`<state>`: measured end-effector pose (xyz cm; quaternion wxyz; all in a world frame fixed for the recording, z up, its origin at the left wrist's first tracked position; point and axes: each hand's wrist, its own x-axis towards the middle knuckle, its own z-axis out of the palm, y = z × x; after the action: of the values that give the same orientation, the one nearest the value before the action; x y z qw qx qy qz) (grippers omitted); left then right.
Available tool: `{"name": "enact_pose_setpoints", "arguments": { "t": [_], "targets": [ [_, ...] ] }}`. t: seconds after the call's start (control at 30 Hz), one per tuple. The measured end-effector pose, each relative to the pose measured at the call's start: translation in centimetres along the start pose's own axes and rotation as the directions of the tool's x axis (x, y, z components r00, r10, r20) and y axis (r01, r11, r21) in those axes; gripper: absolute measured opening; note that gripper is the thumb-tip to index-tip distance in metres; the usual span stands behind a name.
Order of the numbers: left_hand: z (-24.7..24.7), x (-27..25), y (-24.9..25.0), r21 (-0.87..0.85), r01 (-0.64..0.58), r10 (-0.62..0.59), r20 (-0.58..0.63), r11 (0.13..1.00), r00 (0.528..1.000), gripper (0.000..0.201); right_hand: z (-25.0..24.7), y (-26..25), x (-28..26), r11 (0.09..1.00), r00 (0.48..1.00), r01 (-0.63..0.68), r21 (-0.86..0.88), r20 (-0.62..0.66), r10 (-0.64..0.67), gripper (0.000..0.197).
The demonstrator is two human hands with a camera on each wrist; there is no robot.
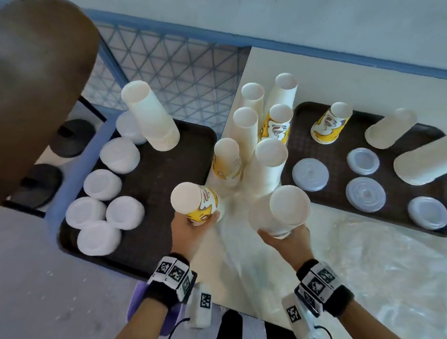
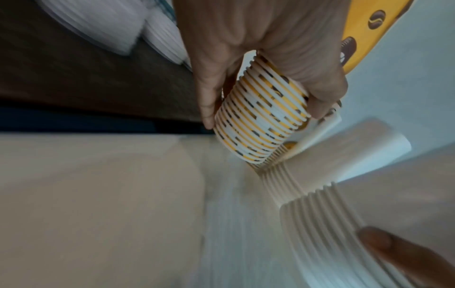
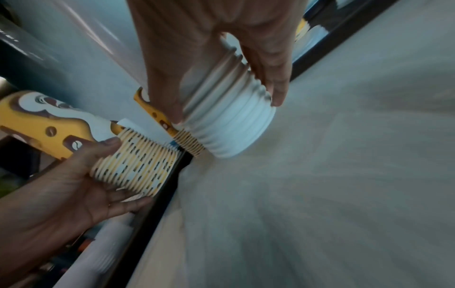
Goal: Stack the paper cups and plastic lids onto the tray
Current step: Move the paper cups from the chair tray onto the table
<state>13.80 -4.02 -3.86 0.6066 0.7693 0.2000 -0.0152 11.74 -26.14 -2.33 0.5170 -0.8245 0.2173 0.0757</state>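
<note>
The left hand [image 1: 187,230] has its grip curled round a yellow printed cup stack [image 1: 194,201], held at the desk's [image 1: 342,268] left edge, beside the left tray [image 1: 170,166] of white lid piles [image 1: 120,155] (that tray also carries a leaning white stack). The right hand [image 1: 286,241] grips a plain white cup stack [image 1: 285,209] near the desk's front, short of the right tray [image 1: 328,199] at its far right corner. Further cup stacks [image 1: 258,134] stand between the trays.

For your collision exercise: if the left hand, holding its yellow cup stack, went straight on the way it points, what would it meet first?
Probably the yellow-printed cup stack standing just beyond the left hand and its own held stack. Depth is unclear, so it might pass slightly to one side.
</note>
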Motion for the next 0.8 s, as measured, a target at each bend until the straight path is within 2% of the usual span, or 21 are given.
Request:
{"name": "enact_pose_setpoints", "arguments": {
  "t": [0.07, 0.17, 0.33, 0.47, 0.8],
  "targets": [
    [1.7, -0.2, 0.5, -0.012, -0.014, 0.015, 0.063, 1.0, 0.998, 0.066, -0.5, 0.4, 0.5, 1.0, 0.999, -0.018, -0.002, -0.034, 0.018, 0.075],
    [3.8, -0.4, 1.1, -0.033, -0.009, 0.012, 0.092, 0.999, 0.996, 0.086, -0.5, 0.8, 1.1, 1.0, 0.998, -0.009, -0.008, -0.068, 0.009, 0.076],
    [4.9, -0.1, 0.7, 0.034, 0.011, -0.014, 0.078, 0.999, 0.997, 0.08, -0.1, 1.1, 1.7, 1.0, 0.999, 0.005, 0.0, -0.05, -0.005, 0.081],
    [5.4, 0.4, 0.8, 0.085, 0.033, -0.039, 0.078, 0.996, 0.996, 0.086, 0.3, 0.9, 1.9, 1.0, 0.999, 0.02, 0.015, -0.04, -0.019, 0.084],
    [5.5, 0.6, 0.2, 0.135, -0.01, -0.011, 0.158, 0.991, 0.987, 0.098, 0.4, 1.5, 2.2, 1.0, 1.0, 0.022, 0.005, -0.01, -0.022, 0.091]
  ]
}}
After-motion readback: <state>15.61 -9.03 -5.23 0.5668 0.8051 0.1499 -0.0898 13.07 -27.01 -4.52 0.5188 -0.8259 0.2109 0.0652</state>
